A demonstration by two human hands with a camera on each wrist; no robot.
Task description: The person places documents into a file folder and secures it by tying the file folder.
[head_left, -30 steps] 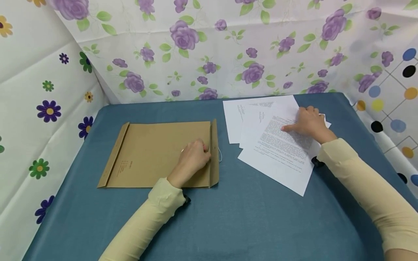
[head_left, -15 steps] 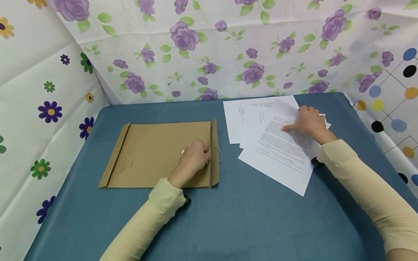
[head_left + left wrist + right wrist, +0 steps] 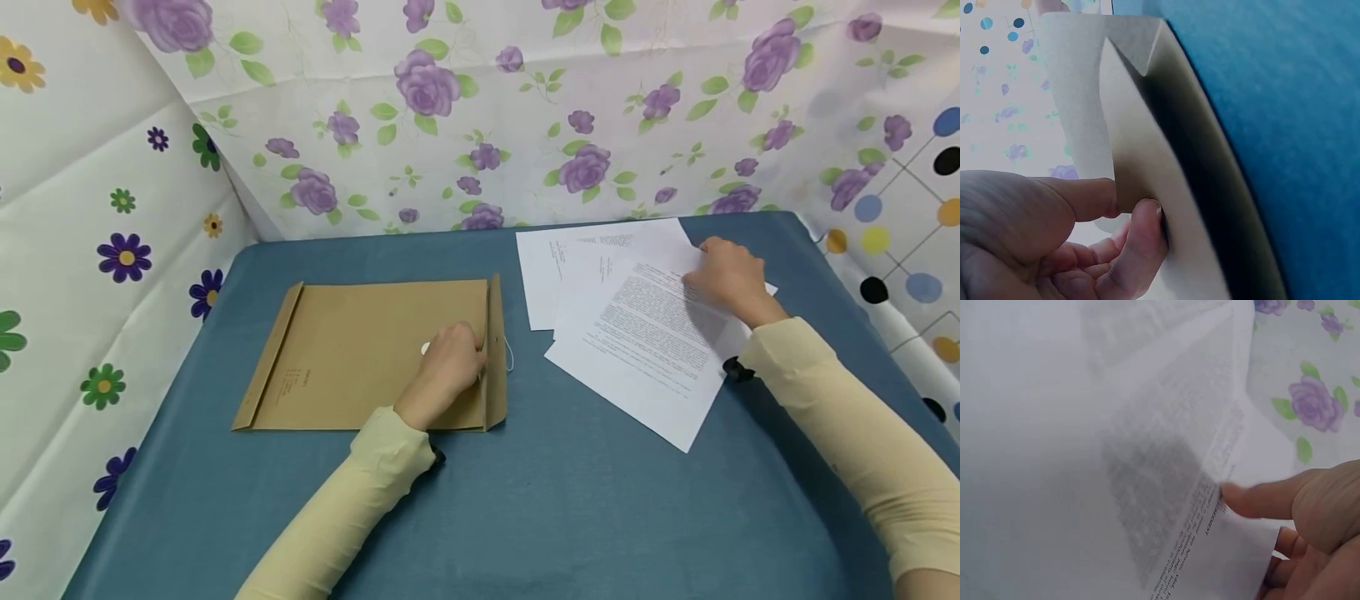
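Observation:
A flat brown paper envelope [image 3: 360, 333] lies on the table, its flap [image 3: 496, 367] at the right end. My left hand [image 3: 444, 371] pinches the edge of the envelope's mouth. In the left wrist view, thumb and fingers grip the front panel [image 3: 1147, 150], and a dark gap shows between the panels. To the right, my right hand [image 3: 731, 279] holds the upper right edge of a printed sheet [image 3: 637, 350]. The right wrist view shows the thumb on the sheet's face and the other fingers [image 3: 1285, 550] at its edge, partly hidden.
More printed sheets [image 3: 537, 279] lie fanned out beneath the top one, near the table's back edge. A thin white string [image 3: 511, 357] sticks out beside the flap. Blue cloth [image 3: 555, 517] covers the table, and patterned sheeting [image 3: 517, 108] hangs behind it.
My right hand has shifted slightly right and drawn its outstretched thumb in. The top sheet has turned a little, its lower corner moving left. My left hand keeps its pinch on the envelope.

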